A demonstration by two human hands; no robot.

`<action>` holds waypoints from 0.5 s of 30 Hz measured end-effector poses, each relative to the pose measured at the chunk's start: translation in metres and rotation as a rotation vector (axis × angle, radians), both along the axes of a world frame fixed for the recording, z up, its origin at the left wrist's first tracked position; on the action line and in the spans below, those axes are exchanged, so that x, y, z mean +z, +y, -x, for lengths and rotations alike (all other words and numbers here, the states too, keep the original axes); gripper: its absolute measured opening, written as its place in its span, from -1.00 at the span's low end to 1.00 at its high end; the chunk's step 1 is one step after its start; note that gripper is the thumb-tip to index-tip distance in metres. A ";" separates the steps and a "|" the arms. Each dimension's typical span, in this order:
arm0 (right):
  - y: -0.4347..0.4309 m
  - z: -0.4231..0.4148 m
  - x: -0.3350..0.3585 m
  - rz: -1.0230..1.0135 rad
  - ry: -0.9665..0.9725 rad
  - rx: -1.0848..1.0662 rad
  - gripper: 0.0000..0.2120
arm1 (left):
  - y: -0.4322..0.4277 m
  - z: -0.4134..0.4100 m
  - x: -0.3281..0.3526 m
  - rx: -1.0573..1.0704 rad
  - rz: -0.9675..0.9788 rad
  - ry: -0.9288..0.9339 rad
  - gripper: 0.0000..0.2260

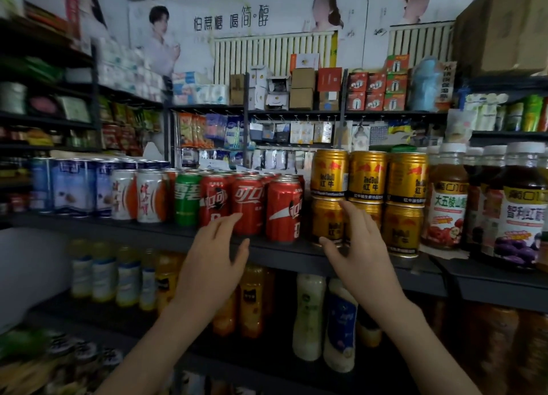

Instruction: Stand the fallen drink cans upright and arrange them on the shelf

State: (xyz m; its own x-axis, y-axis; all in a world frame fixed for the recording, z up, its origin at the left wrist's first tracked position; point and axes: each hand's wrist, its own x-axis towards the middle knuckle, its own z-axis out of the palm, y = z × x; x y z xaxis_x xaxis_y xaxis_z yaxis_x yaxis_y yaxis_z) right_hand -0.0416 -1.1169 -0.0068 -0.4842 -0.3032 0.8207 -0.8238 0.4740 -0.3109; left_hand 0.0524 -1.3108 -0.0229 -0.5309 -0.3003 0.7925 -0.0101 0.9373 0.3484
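Note:
Red cola cans (248, 205) stand upright in rows on the dark shelf (166, 231), with a green can (186, 199) and white-and-orange cans (149, 197) to their left. Gold energy-drink cans (367, 175) are stacked two high to the right. My left hand (213, 264) hovers open just in front of the red cans, touching none. My right hand (358, 246) is open in front of the lower gold cans (326, 222), fingers spread near one can. No can in view lies on its side.
Blue-and-white cans (71, 187) fill the shelf's left end. Tall juice bottles (447, 199) stand at the right. Bottled drinks (308, 314) fill the shelf below. Boxes and hanging packets crowd the shelves behind.

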 end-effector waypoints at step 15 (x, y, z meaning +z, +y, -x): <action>-0.120 0.021 0.068 -0.219 0.061 -0.163 -0.59 | -0.180 0.037 0.084 -0.090 0.243 -0.052 -0.64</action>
